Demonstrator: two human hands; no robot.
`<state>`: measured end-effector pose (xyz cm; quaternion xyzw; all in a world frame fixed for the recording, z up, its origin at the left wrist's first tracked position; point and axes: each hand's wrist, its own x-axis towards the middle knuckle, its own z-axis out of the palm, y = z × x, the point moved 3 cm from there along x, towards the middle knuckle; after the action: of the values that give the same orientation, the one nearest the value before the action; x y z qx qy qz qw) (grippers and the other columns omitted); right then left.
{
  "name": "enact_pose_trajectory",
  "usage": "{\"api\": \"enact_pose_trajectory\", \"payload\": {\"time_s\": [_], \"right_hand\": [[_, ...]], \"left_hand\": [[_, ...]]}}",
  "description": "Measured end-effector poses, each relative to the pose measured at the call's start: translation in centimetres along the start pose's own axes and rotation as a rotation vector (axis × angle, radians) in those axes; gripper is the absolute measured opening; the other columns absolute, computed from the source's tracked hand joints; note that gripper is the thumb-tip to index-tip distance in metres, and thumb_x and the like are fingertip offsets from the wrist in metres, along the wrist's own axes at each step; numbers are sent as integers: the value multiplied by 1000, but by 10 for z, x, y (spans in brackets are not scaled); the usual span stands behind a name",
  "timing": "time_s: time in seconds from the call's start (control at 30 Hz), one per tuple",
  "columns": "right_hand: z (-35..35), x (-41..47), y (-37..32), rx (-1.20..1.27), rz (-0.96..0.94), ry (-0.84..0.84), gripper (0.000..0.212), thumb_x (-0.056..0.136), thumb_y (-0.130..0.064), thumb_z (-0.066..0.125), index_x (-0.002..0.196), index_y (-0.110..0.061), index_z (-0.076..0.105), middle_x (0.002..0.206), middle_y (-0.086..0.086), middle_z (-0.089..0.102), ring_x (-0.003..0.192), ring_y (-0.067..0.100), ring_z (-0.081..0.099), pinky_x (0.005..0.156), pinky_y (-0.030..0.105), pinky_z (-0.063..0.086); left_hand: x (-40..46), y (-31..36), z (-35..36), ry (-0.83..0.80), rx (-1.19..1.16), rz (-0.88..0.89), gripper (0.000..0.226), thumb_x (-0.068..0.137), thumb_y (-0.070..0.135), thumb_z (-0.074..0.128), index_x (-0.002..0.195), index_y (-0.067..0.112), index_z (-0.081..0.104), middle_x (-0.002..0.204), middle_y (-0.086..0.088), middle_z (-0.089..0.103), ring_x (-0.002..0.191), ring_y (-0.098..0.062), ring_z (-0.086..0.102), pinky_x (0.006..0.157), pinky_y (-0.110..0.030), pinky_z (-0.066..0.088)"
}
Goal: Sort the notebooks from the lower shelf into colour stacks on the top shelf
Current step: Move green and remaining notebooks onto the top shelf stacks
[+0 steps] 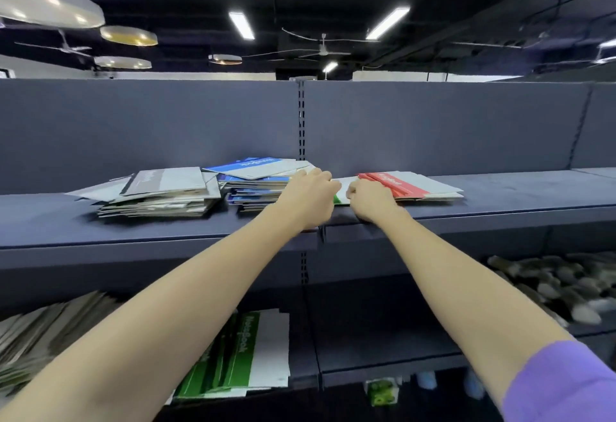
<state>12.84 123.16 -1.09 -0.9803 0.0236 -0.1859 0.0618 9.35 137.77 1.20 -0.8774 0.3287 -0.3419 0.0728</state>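
Top shelf (500,188): both hands, left hand (308,200) and right hand (370,201), fingers clamped on green notebook (341,193), seating it at nine o'clock of red stack (410,185), apparently starting a green pile.

Head-worn view, facing the top shelf (500,188) closely.

Retail shop floor: dark blue-grey metal gondola shelving (500,188) w/ slotted uprights, long fluorescent ceiling tube lights (241,25), stacked paper notebooks (160,193) as stock.
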Motion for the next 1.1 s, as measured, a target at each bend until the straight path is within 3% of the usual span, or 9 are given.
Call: {"api": "enact_pose_trajectory", "payload": {"time_s": [0.17, 0.27, 0.4, 0.6, 0.77, 0.9, 1.1], "right_hand": [[-2, -48, 9, -21, 75, 398, 25, 98, -17, 43, 107, -16, 67, 113, 7, 65, 108, 32, 55, 87, 41, 37], [4, -85, 11, -20, 161, 493, 21, 99, -18, 46, 110, -7, 61, 112, 15, 59, 107, 36, 51, 91, 46, 38], [21, -138, 0, -55, 265, 607, 10, 89, -11, 55, 93, -2, 57, 95, 20, 57, 88, 40, 53, 74, 48, 44], [98, -202, -55, 207, 258, 137, 8, 95, -16, 52, 100, -9, 54, 105, 11, 53, 96, 30, 51, 82, 41, 45], [173, -229, -135, 290, 218, -145, 10, 95, -17, 51, 101, -13, 57, 103, 8, 55, 94, 29, 57, 83, 41, 50], [216, -236, -192, 298, 142, -295, 10, 93, -15, 52, 101, -14, 57, 104, 7, 52, 102, 31, 55, 83, 36, 45], [252, -230, -242, 219, 53, -448, 51, 87, -31, 68, 133, -19, 51, 132, 6, 49, 121, 27, 48, 97, 36, 43]], "left_hand": [[-23, 8, 0, 13, -200, 8, 13, 91, 16, 48, 100, 10, 55, 104, -11, 60, 96, -34, 54, 70, -38, 34], [-41, 17, -7, 16, -284, 93, 15, 92, 16, 47, 102, 11, 57, 102, -10, 61, 93, -31, 54, 74, -40, 40], [-76, 34, -15, 24, -448, 206, 10, 94, 20, 48, 99, 14, 55, 101, -6, 60, 92, -26, 53, 73, -39, 43], [-174, 20, 40, -299, -470, 180, 9, 96, 23, 46, 100, 18, 52, 104, -1, 57, 85, -22, 50, 72, -33, 33], [-273, -34, 101, -541, -458, -7, 20, 92, 19, 48, 110, 15, 56, 110, -4, 60, 101, -29, 57, 73, -35, 37], [-340, -75, 131, -640, -457, -158, 29, 91, 19, 48, 119, 16, 56, 117, -7, 60, 112, -31, 53, 87, -39, 42], [-402, -117, 159, -691, -359, -301, 43, 98, 35, 49, 136, 18, 44, 137, -8, 49, 126, -33, 42, 100, -45, 37]]}}
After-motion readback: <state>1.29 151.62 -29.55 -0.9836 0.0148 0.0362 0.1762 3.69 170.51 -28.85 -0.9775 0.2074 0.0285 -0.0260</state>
